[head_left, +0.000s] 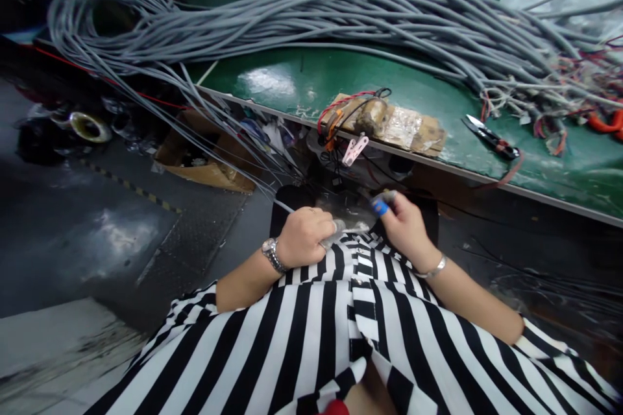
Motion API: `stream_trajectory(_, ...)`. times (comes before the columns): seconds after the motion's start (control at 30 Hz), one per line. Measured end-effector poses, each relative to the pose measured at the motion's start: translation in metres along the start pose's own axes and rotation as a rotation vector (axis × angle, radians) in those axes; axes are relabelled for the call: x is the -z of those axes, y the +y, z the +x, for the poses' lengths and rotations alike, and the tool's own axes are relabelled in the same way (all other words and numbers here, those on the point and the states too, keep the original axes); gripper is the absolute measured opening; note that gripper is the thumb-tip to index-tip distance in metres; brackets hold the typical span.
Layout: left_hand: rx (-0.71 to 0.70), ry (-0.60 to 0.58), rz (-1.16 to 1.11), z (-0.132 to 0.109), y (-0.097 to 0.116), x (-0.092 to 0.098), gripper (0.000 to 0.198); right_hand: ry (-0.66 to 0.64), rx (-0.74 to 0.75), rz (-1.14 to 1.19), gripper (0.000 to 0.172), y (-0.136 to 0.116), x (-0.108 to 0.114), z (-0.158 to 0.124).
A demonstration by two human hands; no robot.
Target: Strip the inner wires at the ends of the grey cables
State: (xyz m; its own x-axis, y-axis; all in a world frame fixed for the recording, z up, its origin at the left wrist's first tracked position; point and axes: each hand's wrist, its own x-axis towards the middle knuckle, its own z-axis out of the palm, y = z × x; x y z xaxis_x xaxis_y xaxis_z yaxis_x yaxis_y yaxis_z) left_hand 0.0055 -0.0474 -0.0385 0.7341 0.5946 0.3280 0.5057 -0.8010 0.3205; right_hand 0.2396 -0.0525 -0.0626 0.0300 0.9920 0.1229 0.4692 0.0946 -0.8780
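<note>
Bundled cables (311, 19): a thick sheaf of smooth grey, round-jacketed lengths, bent into a loop at the left and stretched across the worktop (272, 81), which is glossy green with a pale edge.
Ring on the floor: yellowish and round, with a shiny look (90, 126).
Open box (219, 172): brown cardboard, below the worktop, under hanging strands of cable.
Left wrist: a metal link watch (274, 255).
My left hand (306, 235): curled tight, fingers folded round a single grey cable (281, 203) that comes down to it from the upper left, over my lap.
Cable's end: a pale, thin tip (359, 227) shows past my left fingers, between my two hands; its detail is blurred.
Clip (355, 150): pale pink, at the worktop's edge.
My right hand (406, 227): near that tip, fingers bent inward, a blue wrap (380, 207) round one digit; blur there means I cannot tell whether they pinch anything or stand apart.
Strip of cardboard (413, 130): flat, brown, covered partly with shiny clear tape.
Right wrist: a smooth silvery bracelet (435, 266).
Snips (491, 138): pointed metal blades, dark handles, lying on the green surface.
Bared ends (549, 97): a tangle of fine coloured wires and whitish strands.
Orange handles (606, 122): glossy, curved, at the far right.
</note>
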Motion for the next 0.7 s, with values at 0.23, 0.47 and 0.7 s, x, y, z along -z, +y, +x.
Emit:
stream_trajectory(0.23, 0.482, 0.027, -0.491, -0.003, -0.006, 0.003, 0.021, -0.005, 0.124, -0.057, 0.013, 0.006, 0.026, 0.007)
stream_trajectory(0.47, 0.715, -0.058, -0.901, 0.003, -0.006, 0.008, 0.021, -0.129, 0.474, -0.457, 0.008, -0.028, 0.031, 0.002)
stream_trajectory(0.7, 0.744, -0.025, -0.982, 0.000, -0.008, 0.006, 0.021, -0.131, 0.500, -0.556, 0.009, -0.030, 0.033, 0.006)
